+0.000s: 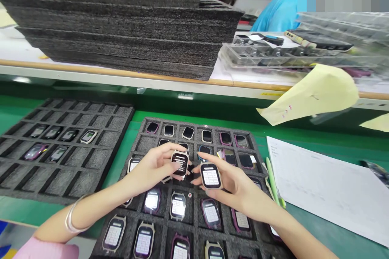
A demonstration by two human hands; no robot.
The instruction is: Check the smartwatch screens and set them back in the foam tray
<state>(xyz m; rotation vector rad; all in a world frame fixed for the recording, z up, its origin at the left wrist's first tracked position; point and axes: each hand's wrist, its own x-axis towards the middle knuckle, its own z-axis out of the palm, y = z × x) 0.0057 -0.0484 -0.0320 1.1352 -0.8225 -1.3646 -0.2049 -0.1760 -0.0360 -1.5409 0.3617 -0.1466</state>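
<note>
My left hand (162,164) grips a pale-framed smartwatch (180,162) with white text on its dark screen, the thumb lying over the glass. Beside it, my right hand (232,182) holds a second pale-framed watch (210,176), whose lit screen shows a white grid. Both watches are strapless and held above a black foam tray (194,226). Pockets of that tray hold several more watches in pale and purple frames, some lit, such as a purple one (210,213), and some dark. My hands and forearms hide part of the tray's middle.
A second foam tray (91,162) on the left holds several watches. White paper (328,194) and a green pen (273,182) lie right. Stacked black foam sheets (127,28) and clear plastic trays (252,58) stand on the shelf, where yellow paper (319,93) hangs. People sit beyond.
</note>
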